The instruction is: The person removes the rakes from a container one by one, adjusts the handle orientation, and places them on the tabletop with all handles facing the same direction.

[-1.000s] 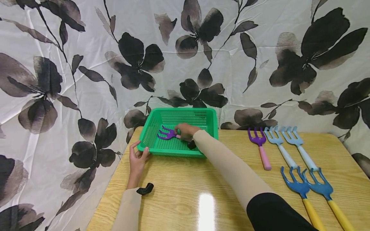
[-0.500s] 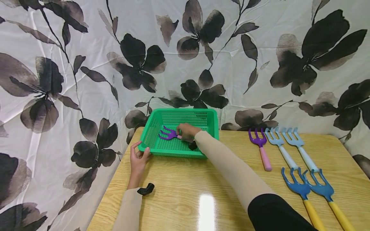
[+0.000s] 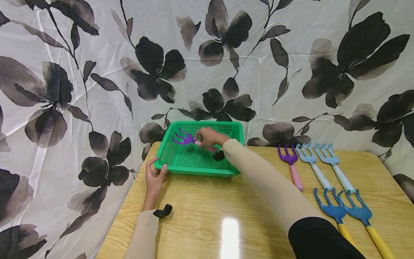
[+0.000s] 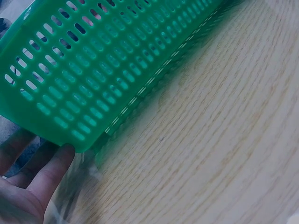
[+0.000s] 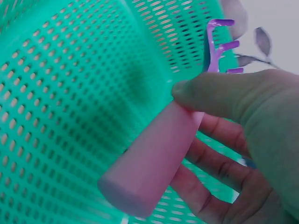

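A hand fork with a purple three-tined head (image 3: 185, 139) and a pink handle (image 5: 149, 154) is raised within the green plastic basket (image 3: 194, 170). My right hand (image 3: 208, 138) grips its handle near the neck, thumb on top and fingers beneath. In the right wrist view the tines point away, and the handle's blunt end faces the camera. My left hand (image 3: 154, 181) holds the basket's near left corner, its thumb on the front side and its fingers on the left side. The left wrist view shows the thumb (image 4: 53, 175) against the basket's corner.
On the right of the wooden table (image 3: 194, 216) lie another purple and pink hand fork (image 3: 291, 163), two light blue forks (image 3: 313, 162) (image 3: 333, 163) and two blue forks with yellow handles (image 3: 336, 210) (image 3: 363, 212). A floral cloth (image 3: 275, 72) hangs behind.
My right hand has lifted the hand fork up from the basket's floor, moving it slightly towards the back. My left hand has stayed at the basket's corner.
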`<state>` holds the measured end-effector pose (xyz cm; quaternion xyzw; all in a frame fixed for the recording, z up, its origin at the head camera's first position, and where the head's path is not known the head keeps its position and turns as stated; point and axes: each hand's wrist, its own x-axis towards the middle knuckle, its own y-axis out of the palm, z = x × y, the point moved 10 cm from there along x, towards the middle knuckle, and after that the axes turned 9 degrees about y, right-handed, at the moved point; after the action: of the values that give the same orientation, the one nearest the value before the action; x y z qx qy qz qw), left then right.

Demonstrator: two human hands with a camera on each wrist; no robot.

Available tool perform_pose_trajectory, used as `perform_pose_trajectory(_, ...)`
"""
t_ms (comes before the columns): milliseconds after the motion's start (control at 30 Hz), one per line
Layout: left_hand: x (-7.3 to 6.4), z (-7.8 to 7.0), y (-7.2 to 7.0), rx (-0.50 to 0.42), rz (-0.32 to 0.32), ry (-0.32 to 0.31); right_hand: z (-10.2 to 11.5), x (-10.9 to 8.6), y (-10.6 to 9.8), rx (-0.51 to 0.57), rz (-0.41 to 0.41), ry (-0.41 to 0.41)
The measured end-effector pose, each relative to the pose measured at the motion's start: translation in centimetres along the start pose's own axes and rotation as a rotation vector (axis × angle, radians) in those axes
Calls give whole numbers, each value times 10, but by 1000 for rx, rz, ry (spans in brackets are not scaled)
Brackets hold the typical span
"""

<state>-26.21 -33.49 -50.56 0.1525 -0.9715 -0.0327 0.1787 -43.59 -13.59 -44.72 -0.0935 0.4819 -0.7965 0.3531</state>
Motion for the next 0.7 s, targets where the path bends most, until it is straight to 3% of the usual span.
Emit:
perform_pose_trajectory(367, -4, 0, 0, 61, 1, -1, 10, -54, -60, 127, -121, -109)
perform_pose_trajectory(600, 2, 23, -9, 20, -11, -1, 1, -100, -83, 198, -162, -131)
perform_pose_trajectory(700, 3, 26, -11, 29, -17, 7, -5, -120, -90, 195, -178, -126)
